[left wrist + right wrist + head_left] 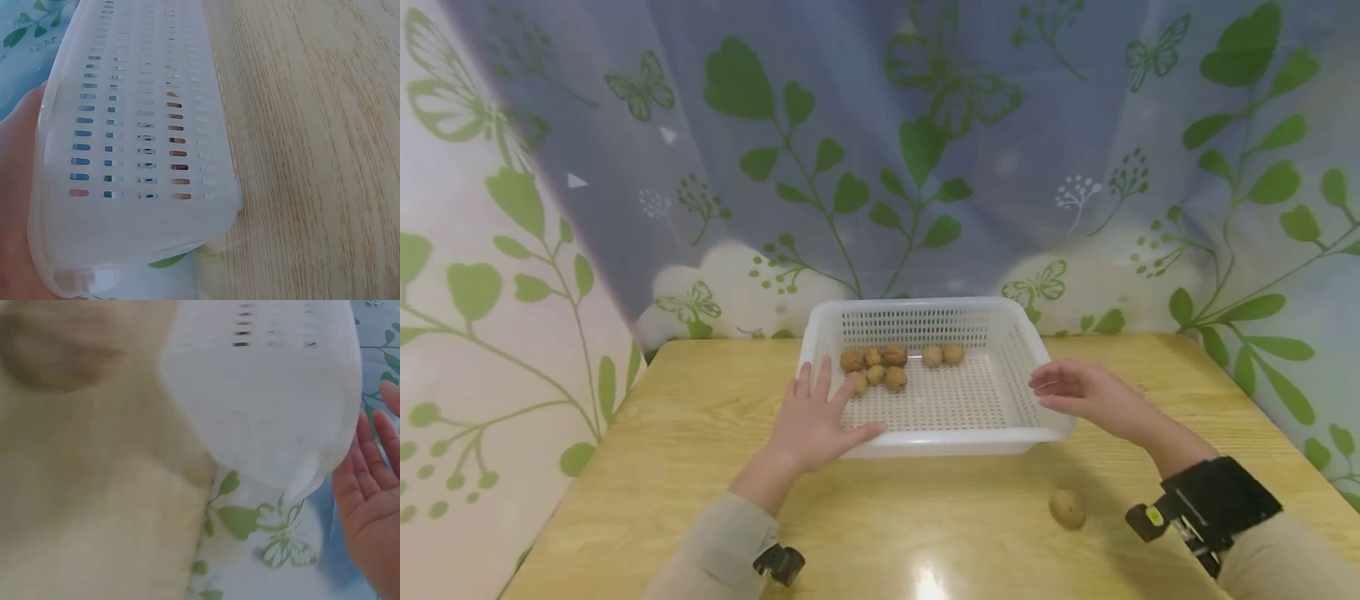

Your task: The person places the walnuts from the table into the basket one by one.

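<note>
A white plastic basket point(955, 439) with slotted walls sits on the table, with several walnuts point(895, 379) grouped in its left and back part. My left hand point(815, 423) rests over the basket's front left corner, fingers spread and thumb along the front rim. In the left wrist view that hand point(15, 194) shows only at the edge, beside the basket's wall point(137, 231). At the basket's right rim is my right hand point(1090, 396), holding nothing, its fingers slightly bent. The right wrist view shows its palm point(375, 512) beside the basket's corner point(269, 425).
One loose walnut point(1067, 508) lies on the wooden table point(925, 517), in front of the basket and below my right hand. A curtain point(865, 208) with leaves and butterflies hangs right behind the table. A wrist camera point(1150, 518) is strapped on the right arm.
</note>
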`<state>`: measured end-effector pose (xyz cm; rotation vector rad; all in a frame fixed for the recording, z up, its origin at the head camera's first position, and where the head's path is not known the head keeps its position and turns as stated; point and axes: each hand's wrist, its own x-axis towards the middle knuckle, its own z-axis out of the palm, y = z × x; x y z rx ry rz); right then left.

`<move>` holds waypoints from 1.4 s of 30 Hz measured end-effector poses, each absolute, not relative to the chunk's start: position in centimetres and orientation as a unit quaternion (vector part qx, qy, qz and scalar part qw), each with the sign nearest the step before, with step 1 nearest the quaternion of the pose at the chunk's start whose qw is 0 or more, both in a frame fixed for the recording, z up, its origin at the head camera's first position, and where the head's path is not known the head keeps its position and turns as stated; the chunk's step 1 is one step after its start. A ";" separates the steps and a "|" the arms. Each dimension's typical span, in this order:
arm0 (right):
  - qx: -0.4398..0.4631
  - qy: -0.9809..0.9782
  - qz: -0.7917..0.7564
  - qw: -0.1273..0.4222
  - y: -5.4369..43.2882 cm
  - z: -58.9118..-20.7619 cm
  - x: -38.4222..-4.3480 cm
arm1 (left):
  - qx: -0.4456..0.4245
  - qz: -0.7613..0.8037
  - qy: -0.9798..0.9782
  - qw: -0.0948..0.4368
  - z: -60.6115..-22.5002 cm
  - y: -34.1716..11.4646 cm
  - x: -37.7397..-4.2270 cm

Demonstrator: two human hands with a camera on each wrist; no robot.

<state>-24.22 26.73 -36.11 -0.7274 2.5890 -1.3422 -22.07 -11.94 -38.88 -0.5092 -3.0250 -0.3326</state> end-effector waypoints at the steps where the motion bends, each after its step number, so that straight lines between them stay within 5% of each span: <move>1: -0.236 0.861 -0.448 0.056 27.2 -36.5 -23.4 | -0.164 -0.108 -0.980 0.022 -38.9 -11.9 -22.1; 12: -0.224 0.859 -0.460 0.002 29.5 -39.1 -18.3 | -0.160 -0.113 -0.980 0.021 -38.7 -12.3 -21.7; 21: -0.238 0.853 -0.446 0.131 30.5 -42.2 -17.2 | -0.164 -0.103 -0.981 0.029 -38.6 -12.3 -22.0; 26: -0.257 0.875 -0.385 0.144 29.9 -43.2 -17.1 | -0.167 -0.107 -0.980 0.030 -38.4 -12.3 -22.2; 34: -0.259 0.884 -0.371 0.123 29.8 -42.8 -16.9 | -0.167 -0.105 -0.980 0.021 -38.6 -12.1 -22.1; 42: -0.220 0.895 -0.372 0.109 30.3 -38.3 -16.9 | -0.169 -0.104 -0.980 0.021 -38.9 -11.9 -22.1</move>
